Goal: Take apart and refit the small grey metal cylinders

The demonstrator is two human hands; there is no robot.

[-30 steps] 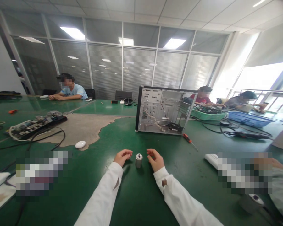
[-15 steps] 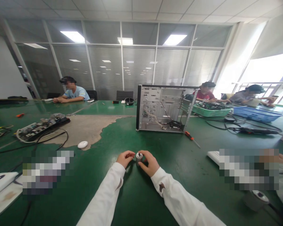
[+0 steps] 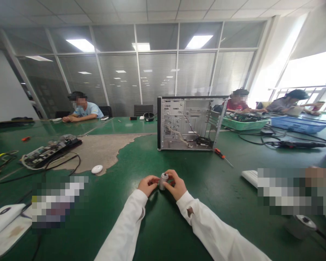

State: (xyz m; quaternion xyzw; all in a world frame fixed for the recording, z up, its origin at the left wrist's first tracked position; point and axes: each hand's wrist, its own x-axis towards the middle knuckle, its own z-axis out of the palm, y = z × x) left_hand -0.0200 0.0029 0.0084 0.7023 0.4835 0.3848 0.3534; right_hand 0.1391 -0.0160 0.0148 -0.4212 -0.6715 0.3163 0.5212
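A small grey metal cylinder (image 3: 163, 182) with a pale top and a dark spot in its middle stands over the green tabletop, leaning slightly. My right hand (image 3: 176, 186) grips it from the right, index finger near the top rim and thumb lower on its front. At its left side is my left hand (image 3: 148, 186), thumb and fingers drawn together. Those fingertips reach the cylinder's edge; whether they pinch anything small is too fine to see. White sleeves cover both forearms.
An opened computer case (image 3: 190, 125) stands ahead, with an orange-handled screwdriver (image 3: 220, 154) at its right. Left lie a circuit board assembly (image 3: 51, 150) and a white oval object (image 3: 97, 169). A larger cylinder (image 3: 300, 226) sits lower right near another person's hand. Green basket (image 3: 246, 124) and blue basket (image 3: 300, 125) are farther back.
The cylinder has gone from upright to slightly tilted, its top leaning right. My left fingers have come closer to its side. The view has shifted a little.
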